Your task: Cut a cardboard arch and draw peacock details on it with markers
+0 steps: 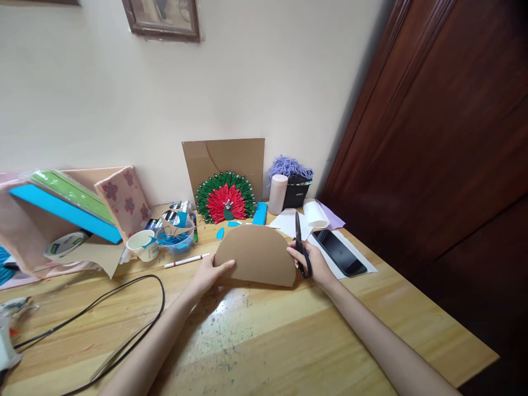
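my left hand (211, 273) is pinching the left edge of a half-round piece of brown cardboard (256, 256), thumb on its matte face, holding it upright above the glossy, paint-flecked wooden table (289, 330). my right hand (311, 263) is steadying the right edge while my fingers are curling through the black loops of the scissors (300, 246), blades pressed together and pointing up. a smooth black phone (340, 252) is lying just beside on white paper (363, 268).

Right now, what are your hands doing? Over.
Left hand grips cardboard half-circle. Right hand holds black scissors at its right edge, blades pointing up. Phone lies beside right hand.
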Tool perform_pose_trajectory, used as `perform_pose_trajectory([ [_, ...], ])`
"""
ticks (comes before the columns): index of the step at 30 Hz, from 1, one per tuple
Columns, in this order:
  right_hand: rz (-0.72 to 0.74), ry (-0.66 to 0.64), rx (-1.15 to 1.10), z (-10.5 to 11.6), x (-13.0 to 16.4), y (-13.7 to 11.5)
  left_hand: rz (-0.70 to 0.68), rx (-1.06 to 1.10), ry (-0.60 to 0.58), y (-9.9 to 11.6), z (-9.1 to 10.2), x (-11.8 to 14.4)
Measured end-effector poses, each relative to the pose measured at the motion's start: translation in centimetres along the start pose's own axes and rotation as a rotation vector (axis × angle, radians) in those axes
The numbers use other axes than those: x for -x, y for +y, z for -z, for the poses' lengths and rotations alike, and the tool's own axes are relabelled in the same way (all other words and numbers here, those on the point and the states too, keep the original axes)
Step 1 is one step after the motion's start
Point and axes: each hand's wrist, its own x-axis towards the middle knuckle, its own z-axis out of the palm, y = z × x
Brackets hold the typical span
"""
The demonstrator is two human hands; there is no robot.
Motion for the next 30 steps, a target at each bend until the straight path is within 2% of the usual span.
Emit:
perform_pose_trajectory([
  [3, -0.001, 0.042, -0.049, 0.5, -0.5, 0.6, -0.039, 0.076, 0.082, -0.6, -0.3, -0.2],
  [5, 0.022, 0.089, 0.000, 1.3, -0.9, 1.0, -0.056, 0.148, 0.101, -1.0, -0.2, -0.4],
  [9, 0.086, 0.123, 0.275, 2.8, -1.0, 1.2, -0.129, 0.183, 0.126, -1.9, 0.5, -1.1],
  [13, 0.145, 0.108, 0.648, 3.1, -0.6, 0.8, -0.176, 0.123, 0.196, -2.5, 1.2, -1.6],
  [16, 0.105, 0.052, 0.839, 3.0, -0.4, 0.8, -0.233, 0.082, 0.225, -2.6, 1.6, -1.8],
  [20, 0.008, 0.025, 0.968, 3.0, -0.5, 1.2, -0.273, 0.044, 0.242, -2.8, 1.8, -1.9],
  [25, -0.067, 0.044, 1.104, 3.4, -0.7, 1.4, -0.273, 0.047, 0.268, -2.7, 1.6, -1.8],
  [30, -0.066, 0.097, 1.259, 4.0, -0.6, 1.8, -0.298, 0.025, 0.346, -2.7, 1.6, -1.7],
])
